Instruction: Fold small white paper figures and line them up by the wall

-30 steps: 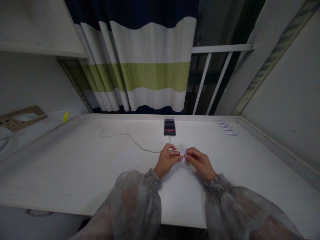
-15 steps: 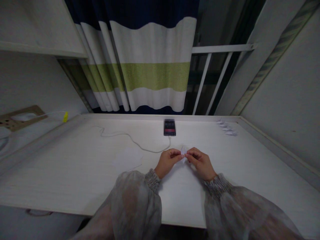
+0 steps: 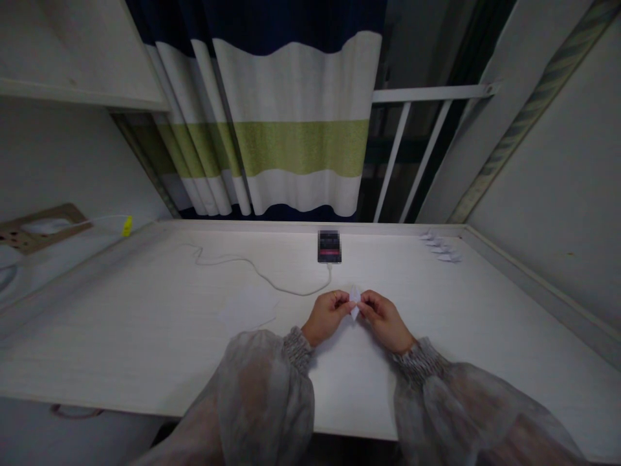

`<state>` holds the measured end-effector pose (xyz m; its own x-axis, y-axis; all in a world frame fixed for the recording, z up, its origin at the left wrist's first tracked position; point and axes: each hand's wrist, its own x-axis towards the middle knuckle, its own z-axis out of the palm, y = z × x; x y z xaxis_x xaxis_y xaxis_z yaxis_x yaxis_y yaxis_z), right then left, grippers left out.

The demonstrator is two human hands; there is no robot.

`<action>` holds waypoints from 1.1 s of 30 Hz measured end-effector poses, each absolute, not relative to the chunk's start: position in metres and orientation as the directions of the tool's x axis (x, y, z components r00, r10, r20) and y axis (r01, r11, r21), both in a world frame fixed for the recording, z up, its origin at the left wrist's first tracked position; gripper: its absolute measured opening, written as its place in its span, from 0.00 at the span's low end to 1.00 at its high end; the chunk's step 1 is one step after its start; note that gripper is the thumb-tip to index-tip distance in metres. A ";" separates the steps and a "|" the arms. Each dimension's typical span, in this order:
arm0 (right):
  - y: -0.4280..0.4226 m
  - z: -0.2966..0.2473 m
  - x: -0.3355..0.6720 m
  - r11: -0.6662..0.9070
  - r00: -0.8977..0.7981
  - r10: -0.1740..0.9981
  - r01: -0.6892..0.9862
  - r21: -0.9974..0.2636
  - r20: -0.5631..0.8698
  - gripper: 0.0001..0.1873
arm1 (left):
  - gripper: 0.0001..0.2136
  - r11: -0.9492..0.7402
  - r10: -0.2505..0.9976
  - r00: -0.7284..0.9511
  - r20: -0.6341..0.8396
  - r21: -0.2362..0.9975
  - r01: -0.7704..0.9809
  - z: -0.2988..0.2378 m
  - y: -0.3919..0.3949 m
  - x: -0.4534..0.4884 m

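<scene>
A small folded piece of white paper (image 3: 355, 300) is pinched between both my hands just above the white desk (image 3: 145, 323). My left hand (image 3: 327, 316) has its fingers curled and closed on the paper's left side. Closed on the paper's right side is my right hand (image 3: 385, 320). Both wrists rest near the desk's middle. Sheer grey sleeves cover my forearms.
A phone (image 3: 329, 246) lies beyond my hands, with a white cable (image 3: 242, 264) running left toward a wall socket (image 3: 33, 233). Several small folded paper pieces (image 3: 440, 248) sit at the far right corner. A striped curtain and white railing stand behind.
My hands have drawn slightly closer together and the left fingers have curled tighter around the paper. The paper has turned a little between the fingertips.
</scene>
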<state>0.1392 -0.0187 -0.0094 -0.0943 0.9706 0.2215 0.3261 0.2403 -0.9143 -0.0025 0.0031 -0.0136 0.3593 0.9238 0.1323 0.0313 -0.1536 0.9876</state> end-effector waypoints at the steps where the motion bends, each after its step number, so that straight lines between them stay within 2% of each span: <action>1: -0.019 -0.009 0.139 0.238 -0.091 0.971 0.326 -0.915 0.220 0.10 | 0.08 -0.153 0.923 0.363 0.131 0.988 0.035 -0.013 0.003 -0.002; 10: -0.019 -0.005 0.137 0.206 -0.058 0.979 0.257 -0.944 0.198 0.11 | 0.09 -0.137 0.960 0.245 0.134 0.991 -0.004 -0.013 0.005 -0.002; 15: -0.021 -0.005 0.137 0.214 -0.090 0.976 0.236 -0.948 0.198 0.11 | 0.12 -0.052 0.954 0.288 0.082 0.993 -0.110 -0.014 0.006 -0.003; 20: -0.021 -0.006 0.140 0.185 -0.081 0.981 0.128 -0.974 0.176 0.10 | 0.13 -0.048 0.931 0.354 0.086 0.992 -0.116 -0.013 0.003 -0.003; 26: -0.023 -0.005 0.138 0.150 -0.074 0.987 0.136 -0.979 0.141 0.09 | 0.12 -0.051 0.941 0.326 0.091 0.990 -0.130 -0.014 0.002 -0.003; 33: -0.029 0.000 0.134 0.207 -0.081 0.977 0.170 -0.963 0.195 0.08 | 0.10 -0.094 0.914 0.372 0.161 0.977 -0.193 -0.009 0.001 -0.003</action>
